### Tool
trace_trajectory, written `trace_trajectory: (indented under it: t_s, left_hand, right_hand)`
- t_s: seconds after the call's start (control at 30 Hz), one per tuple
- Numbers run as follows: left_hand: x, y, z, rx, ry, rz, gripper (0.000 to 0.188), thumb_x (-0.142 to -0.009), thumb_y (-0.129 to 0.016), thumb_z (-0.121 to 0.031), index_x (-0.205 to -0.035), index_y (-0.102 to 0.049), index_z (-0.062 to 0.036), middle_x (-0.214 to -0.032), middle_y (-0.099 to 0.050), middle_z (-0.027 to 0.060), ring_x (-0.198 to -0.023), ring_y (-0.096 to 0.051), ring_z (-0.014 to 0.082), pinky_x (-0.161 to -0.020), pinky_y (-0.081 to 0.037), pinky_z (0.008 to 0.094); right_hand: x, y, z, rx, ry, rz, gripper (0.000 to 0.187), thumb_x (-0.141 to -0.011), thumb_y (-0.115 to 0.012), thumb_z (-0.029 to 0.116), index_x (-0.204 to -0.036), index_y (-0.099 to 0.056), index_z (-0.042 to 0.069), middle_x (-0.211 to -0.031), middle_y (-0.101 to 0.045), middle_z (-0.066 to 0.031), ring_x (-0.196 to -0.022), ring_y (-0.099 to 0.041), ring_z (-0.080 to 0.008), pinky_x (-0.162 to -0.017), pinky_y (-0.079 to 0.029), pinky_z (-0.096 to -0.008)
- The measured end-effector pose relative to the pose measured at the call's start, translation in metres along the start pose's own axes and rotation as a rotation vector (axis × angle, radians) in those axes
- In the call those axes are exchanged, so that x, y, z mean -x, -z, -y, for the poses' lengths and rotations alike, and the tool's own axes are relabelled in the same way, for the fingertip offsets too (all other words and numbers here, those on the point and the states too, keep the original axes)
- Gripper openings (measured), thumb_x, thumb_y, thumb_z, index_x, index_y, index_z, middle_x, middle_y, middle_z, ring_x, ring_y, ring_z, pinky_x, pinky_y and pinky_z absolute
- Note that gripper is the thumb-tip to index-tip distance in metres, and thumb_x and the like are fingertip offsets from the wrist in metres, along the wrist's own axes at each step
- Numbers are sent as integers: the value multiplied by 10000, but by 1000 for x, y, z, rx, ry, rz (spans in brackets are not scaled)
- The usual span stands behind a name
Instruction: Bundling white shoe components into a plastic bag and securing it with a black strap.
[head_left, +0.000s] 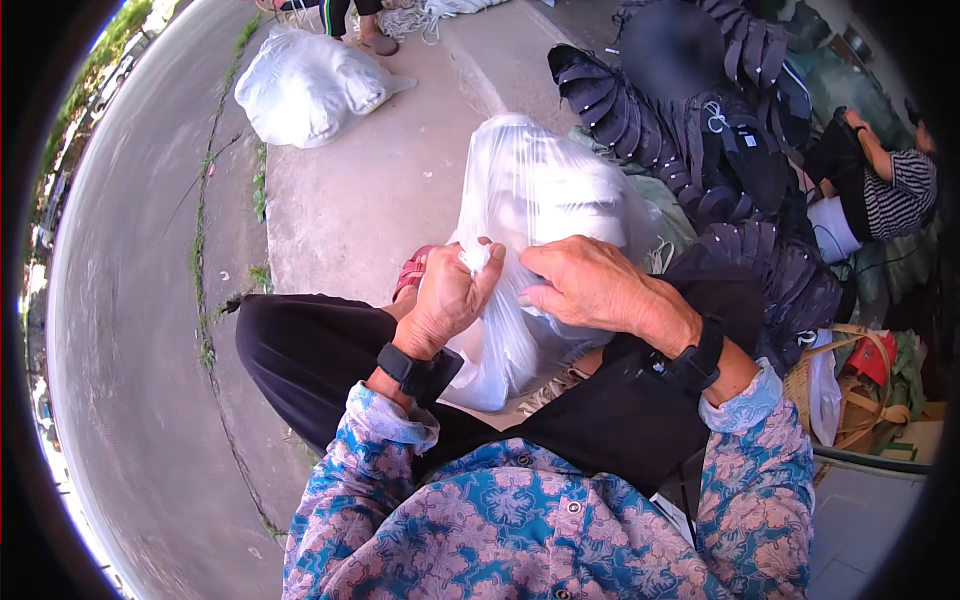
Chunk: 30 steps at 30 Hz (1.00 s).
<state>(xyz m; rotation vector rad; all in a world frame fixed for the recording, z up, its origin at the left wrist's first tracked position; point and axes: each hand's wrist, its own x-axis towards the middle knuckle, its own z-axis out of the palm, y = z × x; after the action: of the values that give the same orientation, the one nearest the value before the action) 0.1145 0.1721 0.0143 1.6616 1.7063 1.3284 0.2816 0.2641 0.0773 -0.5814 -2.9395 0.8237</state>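
Between my knees stands a full, translucent white plastic bag (540, 180), with pale items showing dimly through it. My left hand (455, 290) is closed on the gathered plastic at the bag's near left side, thumb raised. To its right, my right hand (610, 285) has thumb and fingers bent together against the same plastic, pinching it. The two hands are a short way apart, with stretched, creased plastic between them. What lies inside the bag cannot be made out clearly.
Another stuffed white bag (310, 85) lies on the concrete ahead to the left. Bundles of dark curved pieces (690, 140) are heaped at the right. Beyond them sits a person in a striped top (895, 195). A basket with a red object (872, 355) is at the lower right.
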Motion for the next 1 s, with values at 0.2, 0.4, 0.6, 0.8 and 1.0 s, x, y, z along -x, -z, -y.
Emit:
trace_trajectory:
  t_s: [0.2, 0.4, 0.6, 0.8, 1.0]
  left_hand:
    - [32, -3, -12, -49, -220, 208, 131, -783, -628, -131, -814, -590, -9, -686, -585, 179, -645, -577, 374, -611, -475, 421]
    - [61, -17, -20, 19, -183, 259, 112, -816, -615, -114, -779, -582, -14, -644, -570, 173, -587, -553, 367, -561, -464, 381]
    - [50, -41, -28, 112, -140, 232, 148, -872, -571, -135, -793, -579, -10, -624, -558, 150, -545, -550, 306, -538, -454, 347]
    - [51, -46, -16, 238, 167, 207, 232, -925, -538, -201, -854, -602, 10, -699, -613, 141, -640, -607, 250, -601, -480, 335]
    - [51, -49, -15, 420, 265, -104, 259, -959, -489, -194, -862, -612, 12, -685, -591, 103, -625, -552, 136, -576, -450, 288]
  right_hand:
    - [30, -25, 18, -191, -37, 94, 229, -783, -598, 182, -795, -602, -46, -722, -603, -264, -725, -618, -417, -652, -500, -450]
    - [55, -39, 26, -233, -81, 60, 211, -768, -634, 173, -861, -617, -16, -756, -613, -250, -755, -617, -403, -659, -492, -451]
    - [40, -27, -2, -386, -33, 40, 330, -685, -737, 150, -915, -557, -3, -774, -630, -180, -753, -635, -344, -669, -485, -405]
    - [13, -44, -22, -499, -50, 183, 313, -677, -741, 141, -900, -576, -4, -789, -631, -187, -773, -641, -301, -682, -474, -366]
    - [-1, -55, -24, -468, -41, 204, 261, -744, -673, 134, -922, -569, -26, -813, -628, -218, -813, -629, -365, -713, -483, -391]
